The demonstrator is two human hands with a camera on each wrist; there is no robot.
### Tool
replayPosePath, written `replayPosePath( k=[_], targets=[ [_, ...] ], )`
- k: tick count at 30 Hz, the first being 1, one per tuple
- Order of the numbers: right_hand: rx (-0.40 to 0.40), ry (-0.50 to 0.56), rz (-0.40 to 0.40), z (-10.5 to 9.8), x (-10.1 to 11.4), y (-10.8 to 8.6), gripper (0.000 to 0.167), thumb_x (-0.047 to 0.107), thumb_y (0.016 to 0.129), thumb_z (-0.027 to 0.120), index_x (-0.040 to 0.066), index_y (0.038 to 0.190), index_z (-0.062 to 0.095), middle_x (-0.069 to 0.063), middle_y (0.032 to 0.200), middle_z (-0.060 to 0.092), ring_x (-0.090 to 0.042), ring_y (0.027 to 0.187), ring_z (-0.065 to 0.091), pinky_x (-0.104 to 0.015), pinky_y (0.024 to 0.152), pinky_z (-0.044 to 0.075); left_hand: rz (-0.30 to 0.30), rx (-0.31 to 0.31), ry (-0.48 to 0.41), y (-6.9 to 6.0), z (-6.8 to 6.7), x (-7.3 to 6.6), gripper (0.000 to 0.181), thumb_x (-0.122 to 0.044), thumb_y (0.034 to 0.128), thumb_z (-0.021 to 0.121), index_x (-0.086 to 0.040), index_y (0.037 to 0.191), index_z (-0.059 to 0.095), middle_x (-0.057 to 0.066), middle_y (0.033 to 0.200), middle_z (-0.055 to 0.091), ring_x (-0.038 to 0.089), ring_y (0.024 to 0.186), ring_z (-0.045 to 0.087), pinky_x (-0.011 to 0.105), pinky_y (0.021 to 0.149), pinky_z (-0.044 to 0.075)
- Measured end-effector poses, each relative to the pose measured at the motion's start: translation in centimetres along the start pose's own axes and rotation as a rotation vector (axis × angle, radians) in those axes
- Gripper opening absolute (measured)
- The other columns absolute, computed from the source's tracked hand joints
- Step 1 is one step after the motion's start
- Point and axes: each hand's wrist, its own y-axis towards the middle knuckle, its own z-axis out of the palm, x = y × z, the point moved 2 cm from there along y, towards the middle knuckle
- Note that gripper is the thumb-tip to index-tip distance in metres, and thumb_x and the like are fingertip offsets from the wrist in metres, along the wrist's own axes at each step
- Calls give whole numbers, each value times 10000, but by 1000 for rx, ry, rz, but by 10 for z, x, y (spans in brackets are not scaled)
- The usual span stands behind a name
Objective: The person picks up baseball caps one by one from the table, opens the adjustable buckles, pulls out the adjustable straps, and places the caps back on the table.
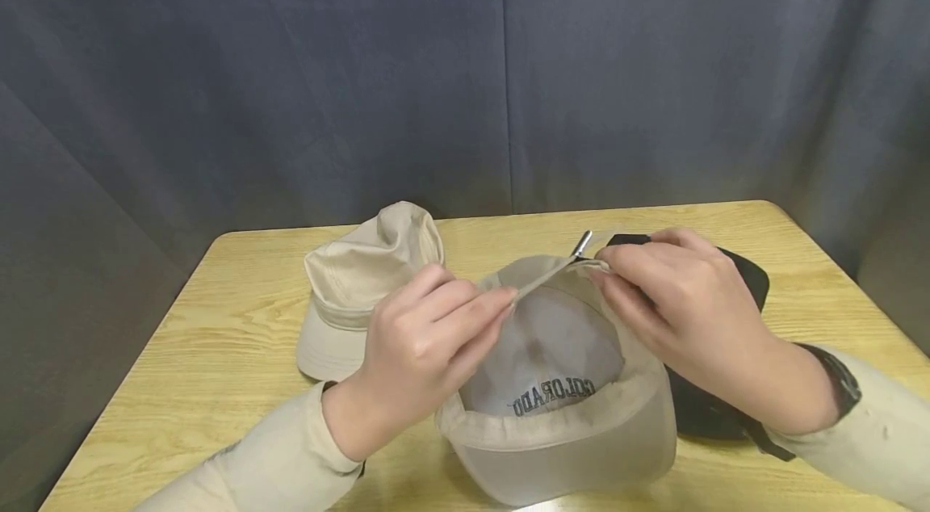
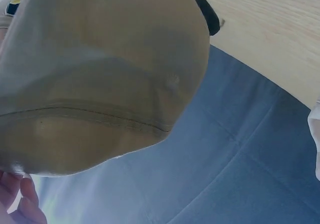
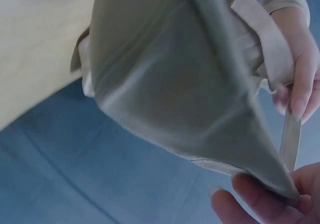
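Observation:
A grey-beige baseball cap (image 1: 574, 455) is held upside down over the table, its inside facing up and its brim toward me. Dark lettering reads backwards inside the crown. My left hand (image 1: 429, 338) pinches the cap's back strap (image 1: 541, 279) between thumb and fingers. On the other side, my right hand (image 1: 690, 306) pinches the cap's back edge beside a small metal buckle (image 1: 582, 244). In the right wrist view the strap (image 3: 291, 139) runs between both hands. The cap's crown (image 2: 100, 68) fills much of the left wrist view.
A second beige cap (image 1: 378, 270) lies at the left on the wooden table (image 1: 240, 310), behind my left hand. Under my right forearm lies a black cap (image 1: 701, 407), partly hidden. A dark blue-grey curtain (image 1: 378, 92) hangs behind the table.

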Motion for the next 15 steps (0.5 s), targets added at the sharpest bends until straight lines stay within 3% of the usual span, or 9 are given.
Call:
replayPosePath(
  k=[6, 15],
  targets=[
    [37, -42, 26, -8, -5, 6, 403, 237, 1024, 363, 79, 668, 467, 22, 550, 443, -98, 492, 400, -391, 709, 414, -27, -19, -15, 1, -1, 3, 211, -53, 936, 557, -27, 890, 761, 8, 704, 652, 170, 592, 522, 238, 544, 422],
    [-7, -25, 28, -7, -7, 3, 412, 255, 1031, 376, 94, 663, 466, 37, 535, 435, -96, 476, 384, -416, 684, 420, -18, -18, -10, 2, 1, 2, 196, -45, 923, 568, -30, 898, 762, 9, 729, 669, 169, 601, 533, 248, 549, 416]
  ],
)
